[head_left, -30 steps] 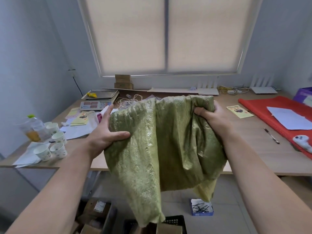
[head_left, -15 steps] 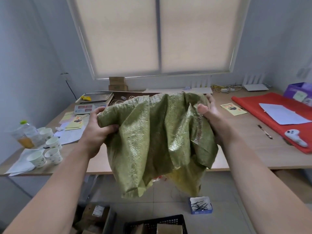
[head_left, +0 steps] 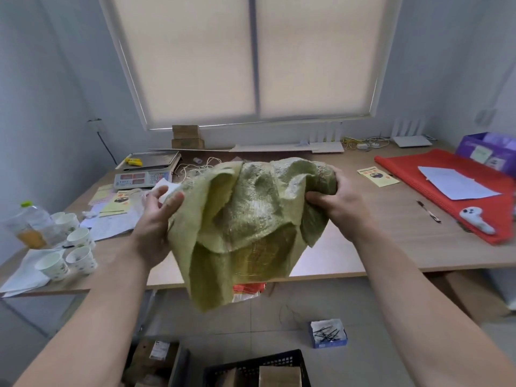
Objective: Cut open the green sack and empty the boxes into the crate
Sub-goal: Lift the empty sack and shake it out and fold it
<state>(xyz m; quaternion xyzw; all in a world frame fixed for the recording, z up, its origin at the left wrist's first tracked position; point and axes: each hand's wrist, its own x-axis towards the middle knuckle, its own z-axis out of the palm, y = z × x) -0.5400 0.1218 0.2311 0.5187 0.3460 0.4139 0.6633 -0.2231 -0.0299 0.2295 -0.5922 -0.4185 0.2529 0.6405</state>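
Note:
The green sack [head_left: 245,219] is limp and bunched up, held in the air above the front edge of the wooden table [head_left: 377,247]. My left hand [head_left: 156,219] grips its left side with thumb and fingers. My right hand [head_left: 337,202] is closed on its right side. The sack's lower end hangs down past the table edge. On the floor below me stands a black plastic crate [head_left: 251,364] at the bottom edge of view, with cardboard boxes [head_left: 279,375] inside it.
Paper cups [head_left: 67,252] and a bottle [head_left: 28,224] stand at the table's left, a scale [head_left: 142,177] behind them. A red cloth [head_left: 446,188] with paper, a white controller [head_left: 474,219] and a pen [head_left: 428,210] lie at the right. A small blue box [head_left: 328,332] sits on the floor.
The sack has been gathered up into a tighter bunch and hangs shorter. Both hands have moved closer together over the table edge, and the view has tilted slightly.

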